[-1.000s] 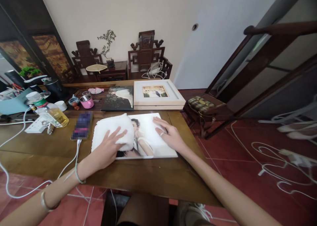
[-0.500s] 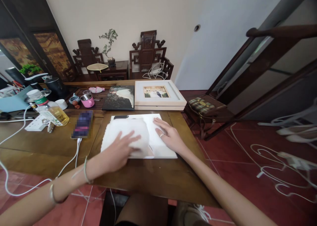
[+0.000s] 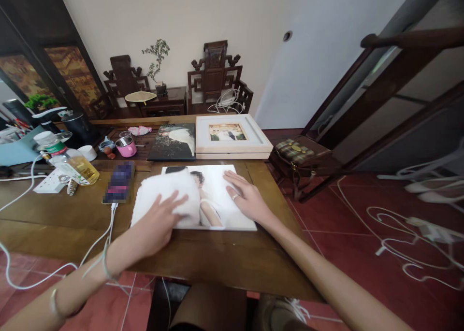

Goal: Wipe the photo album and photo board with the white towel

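A white photo panel (image 3: 232, 210) with a picture of a person in white lies flat on the wooden table in front of me. My left hand (image 3: 159, 220) rests on a white cloth (image 3: 165, 188), its fingers spread and pressing it down. The cloth covers the panel's left part and overhangs its left edge. On the panel's right side lies my right hand (image 3: 248, 195), open with fingers stretched out, a ring on one finger. What lies under the cloth is hidden.
Behind the panel are a dark photo board (image 3: 172, 141) and a light-framed picture (image 3: 232, 152). To the left lie a phone (image 3: 118, 182) with a white cable, an oil-coloured bottle (image 3: 78, 164), a power strip (image 3: 50, 182) and a pink cup (image 3: 126, 147). A chair (image 3: 326, 142) with a bag stands right.
My left hand has slid left with the cloth, uncovering the pictured person in the panel's middle. My right hand stays in place on the panel.
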Tool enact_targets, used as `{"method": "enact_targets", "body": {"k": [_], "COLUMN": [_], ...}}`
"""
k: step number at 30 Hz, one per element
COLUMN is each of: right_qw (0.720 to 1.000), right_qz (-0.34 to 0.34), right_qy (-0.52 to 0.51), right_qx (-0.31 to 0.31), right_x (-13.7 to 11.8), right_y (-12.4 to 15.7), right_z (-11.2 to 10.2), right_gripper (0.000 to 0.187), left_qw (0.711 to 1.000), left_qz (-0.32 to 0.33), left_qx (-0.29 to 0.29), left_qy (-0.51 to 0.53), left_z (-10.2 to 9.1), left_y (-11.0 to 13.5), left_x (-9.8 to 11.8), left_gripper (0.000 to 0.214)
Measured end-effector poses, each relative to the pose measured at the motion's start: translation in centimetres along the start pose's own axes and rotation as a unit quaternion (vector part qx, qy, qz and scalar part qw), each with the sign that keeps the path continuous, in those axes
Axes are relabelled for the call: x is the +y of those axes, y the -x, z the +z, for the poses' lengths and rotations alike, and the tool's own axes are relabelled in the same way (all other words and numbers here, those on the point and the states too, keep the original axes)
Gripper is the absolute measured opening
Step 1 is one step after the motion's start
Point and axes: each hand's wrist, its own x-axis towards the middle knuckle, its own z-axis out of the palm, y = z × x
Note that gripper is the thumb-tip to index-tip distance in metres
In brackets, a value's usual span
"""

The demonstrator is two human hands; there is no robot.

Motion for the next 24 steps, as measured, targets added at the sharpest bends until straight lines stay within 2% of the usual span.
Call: {"method": "enact_targets", "body": {"k": [3, 5, 7, 9, 12, 15, 18, 24], "right_qw": [1.0, 1.0, 1.0, 1.0, 1.0, 1.0, 1.0, 1.0], "right_qz": [-0.001, 0.001, 0.001, -0.001, -0.001, 0.009, 0.017, 0.013], "right_qy": [0.006, 0.009, 0.008, 0.005, 0.01, 0.018, 0.016, 0.007], "right_qx": [0.0, -0.001, -0.003, -0.001, 0.007, 0.009, 0.001, 0.002], "right_x": [0.0, 0.0, 0.0, 0.0, 0.3, 0.6, 0.8, 0.6], "right_y": [0.0, 0.0, 0.0, 0.0, -0.2, -0.5, -0.7, -0.6], "right_z": [0.1, 0.1, 0.1, 0.1, 0.2, 0.1, -0.1, -0.2], "right_gripper": [0.038, 0.038, 0.038, 0.037, 0.037, 0.037, 0.037, 0.037], "left_qw": [0.999, 0.998, 0.998, 0.999, 0.999, 0.998, 0.998, 0.998], "left_qz": [0.045, 0.056, 0.048, 0.027, -0.005, -0.023, -0.018, 0.003], "left_qx": [-0.029, -0.028, -0.021, -0.009, 0.023, 0.045, 0.048, 0.06], "left_qy": [0.011, 0.023, 0.036, 0.041, 0.038, 0.038, 0.029, 0.019], "left_z": [0.2, 0.2, 0.0, -0.3, -0.5, -0.3, 0.0, 0.7], "left_y": [2.6, 3.0, 2.2, 0.5, -2.3, -4.2, -4.5, -2.8], "left_x": [2.9, 3.3, 2.4, 0.6, -2.5, -4.2, -3.9, -2.1], "left_gripper": [0.057, 0.056, 0.061, 0.066, 0.063, 0.06, 0.06, 0.062]}}
